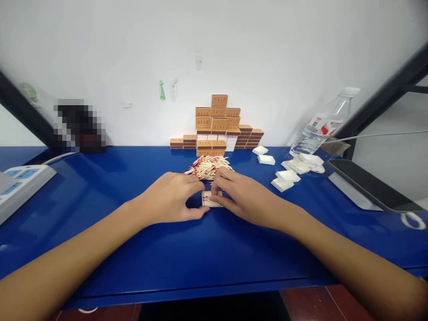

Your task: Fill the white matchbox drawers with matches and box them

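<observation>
A small white matchbox tray (pixel 210 199) with several red-tipped matches in it lies on the blue table (pixel 187 254). My left hand (pixel 170 198) curls round its left side, thumb at the near edge. My right hand (pixel 242 196) holds its right side with fingers bent over the top. Just behind the tray sits a loose pile of matches (pixel 209 166). Both hands are closed on the tray.
Stacked brown matchboxes (pixel 217 127) stand against the white wall. Empty white trays (pixel 290 171) lie to the right, near a tilted water bottle (pixel 321 127) and a phone on a stand (pixel 371 185). A power strip (pixel 20 183) sits at the left.
</observation>
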A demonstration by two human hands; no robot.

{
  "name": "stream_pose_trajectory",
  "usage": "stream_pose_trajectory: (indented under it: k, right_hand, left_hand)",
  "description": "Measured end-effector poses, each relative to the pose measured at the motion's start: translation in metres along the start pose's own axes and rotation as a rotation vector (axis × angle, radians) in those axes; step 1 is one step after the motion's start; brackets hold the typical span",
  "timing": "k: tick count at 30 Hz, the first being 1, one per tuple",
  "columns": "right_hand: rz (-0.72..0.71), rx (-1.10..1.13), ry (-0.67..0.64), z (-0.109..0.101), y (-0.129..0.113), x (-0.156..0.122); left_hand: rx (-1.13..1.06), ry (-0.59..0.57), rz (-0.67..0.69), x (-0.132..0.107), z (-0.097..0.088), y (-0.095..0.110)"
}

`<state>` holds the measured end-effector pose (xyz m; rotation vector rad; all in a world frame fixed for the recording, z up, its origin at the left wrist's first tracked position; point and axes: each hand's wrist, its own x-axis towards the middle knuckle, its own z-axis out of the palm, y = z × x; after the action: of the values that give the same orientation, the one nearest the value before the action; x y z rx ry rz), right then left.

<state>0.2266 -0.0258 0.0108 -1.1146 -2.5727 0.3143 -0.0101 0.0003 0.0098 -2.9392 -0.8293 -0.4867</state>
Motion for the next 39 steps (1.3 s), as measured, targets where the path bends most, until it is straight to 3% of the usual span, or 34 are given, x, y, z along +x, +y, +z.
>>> stream_pose_trajectory:
  k: [4, 9, 12, 18, 23, 26, 29, 31, 39]
  right_hand:
    - [-0.014, 0.084, 0.076, 0.004, 0.001, 0.003]
    - [0.032, 0.131, 0.351, 0.009, 0.013, 0.010]
    - [0.071, 0.124, 0.291, 0.020, 0.013, 0.017]
    - [0.074, 0.010, 0.172, 0.040, -0.001, 0.035]
    - [0.068, -0.013, 0.045, 0.025, 0.010, 0.024]
    - [0.082, -0.049, 0.101, 0.005, 0.025, 0.011]
    - [0.110, -0.051, 0.303, -0.009, 0.032, 0.006]
    - [0.080, -0.001, 0.370, -0.010, 0.028, 0.007]
    - [-0.028, -0.044, 0.148, -0.001, 0.009, 0.006]
  left_hand:
    - [0.021, 0.011, -0.007, 0.000, -0.005, -0.005]
    - [0.070, 0.131, -0.085, -0.003, -0.024, -0.029]
    - [0.109, 0.197, -0.125, -0.005, -0.031, -0.041]
    - [0.107, 0.172, -0.130, -0.005, -0.030, -0.045]
    - [0.105, 0.198, -0.133, -0.004, -0.028, -0.045]
    - [0.101, 0.208, -0.117, -0.004, -0.024, -0.044]
    - [0.077, 0.208, -0.076, -0.004, -0.018, -0.040]
    - [0.051, 0.230, -0.032, -0.004, -0.013, -0.036]
    - [0.020, 0.302, 0.106, -0.001, -0.005, -0.016]
